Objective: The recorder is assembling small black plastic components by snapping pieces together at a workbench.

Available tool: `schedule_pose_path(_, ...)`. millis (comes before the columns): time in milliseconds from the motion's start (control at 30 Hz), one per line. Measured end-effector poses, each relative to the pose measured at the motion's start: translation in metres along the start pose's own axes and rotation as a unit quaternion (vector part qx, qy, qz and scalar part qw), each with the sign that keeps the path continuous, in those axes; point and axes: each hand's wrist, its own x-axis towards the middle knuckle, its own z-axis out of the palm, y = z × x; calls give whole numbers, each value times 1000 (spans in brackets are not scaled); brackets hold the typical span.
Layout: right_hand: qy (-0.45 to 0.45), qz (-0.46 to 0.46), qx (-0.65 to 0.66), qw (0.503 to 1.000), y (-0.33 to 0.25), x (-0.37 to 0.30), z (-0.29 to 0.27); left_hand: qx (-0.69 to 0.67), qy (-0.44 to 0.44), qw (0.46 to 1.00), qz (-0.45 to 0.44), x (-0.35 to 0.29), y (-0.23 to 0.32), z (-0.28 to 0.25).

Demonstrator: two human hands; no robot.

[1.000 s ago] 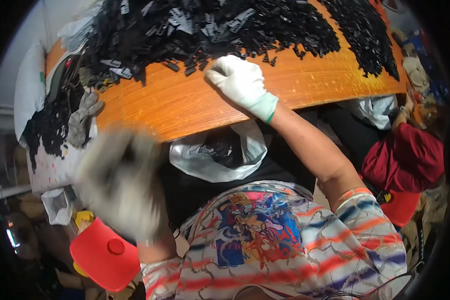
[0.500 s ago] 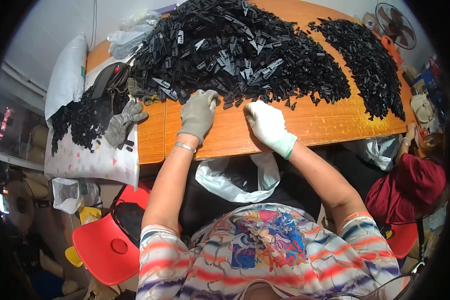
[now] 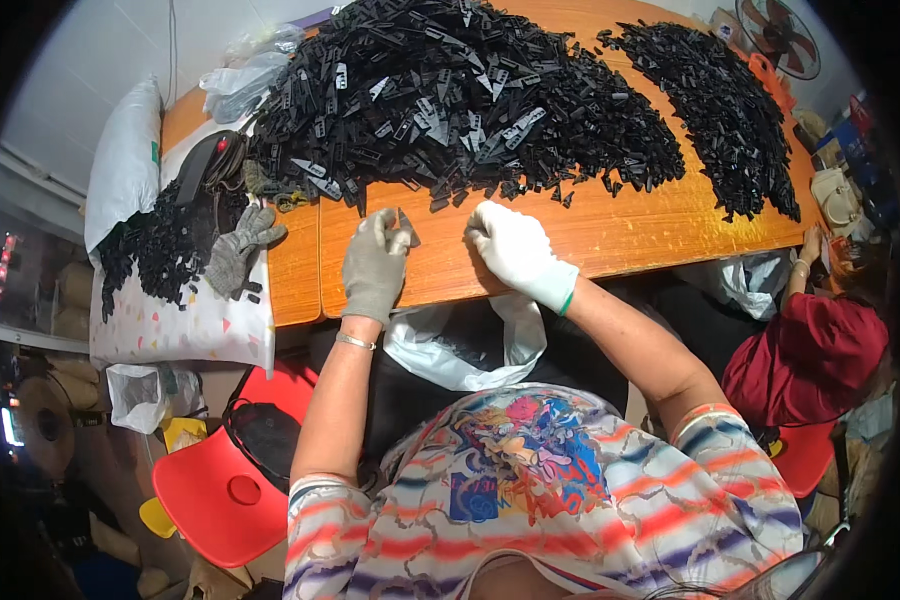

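At the far left a white sack [image 3: 120, 170] leaned against the table end, and below it a patterned cloth [image 3: 185, 325] carried a small heap of black plastic pieces [image 3: 160, 250] with a spare grey glove [image 3: 238, 250] lying on top, fingers spread. Under that edge a red chair [image 3: 225, 490] stood beside my left elbow.

My left hand [image 3: 375, 265], in a grey glove, rested on the orange wooden table [image 3: 630, 225] near its front edge. Its fingers were pinched narrow around a small black piece [image 3: 407, 228] that stuck up just above the fingertips. Just to the right, my right hand [image 3: 515, 250], in a white glove, was curled into a loose fist on the wood; I could not tell whether anything was inside it. The two hands sat near each other but apart.

Right behind both hands spread the big pile of black plastic parts [image 3: 450, 100], its loose front pieces lying just beyond my fingers. Below the table edge, between my arms, a white plastic bag [image 3: 450, 350] hung open.

Farther right a second, flatter pile of black parts [image 3: 720, 110] ran along the table. At the right end another person in a red top [image 3: 810, 360] sat close to the corner.
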Motion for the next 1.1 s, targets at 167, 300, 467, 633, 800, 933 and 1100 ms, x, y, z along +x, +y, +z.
schedule_pose_path(167, 23, -19, 67, 997, 0, -3, 13, 91, -14, 993, -69, 6, 18, 2)
schedule_pose_path(300, 0, 27, 170, 985, 2, 0, 21, 99, -22, 991, -87, 6, 29, 6)
schedule_pose_path(467, -42, 62, 255, 964, 3, 5, 14, 123, -43, 991, -15, 4, 36, 14)
schedule_pose_path(633, -74, 112, 421, 897, 5, 6, 16, 72, 4, 997, 17, -4, 31, 21)
schedule_pose_path(800, -54, 106, 441, 890, -14, -3, -5, -469, -56, 869, -150, -20, 24, 22)
schedule_pose_path(933, -8, 67, 461, 885, -26, -5, -7, -690, -179, 689, -130, -36, 37, 8)
schedule_pose_path(1100, 27, 27, 440, 897, -22, -4, 5, -688, -109, 695, -179, -44, 53, 11)
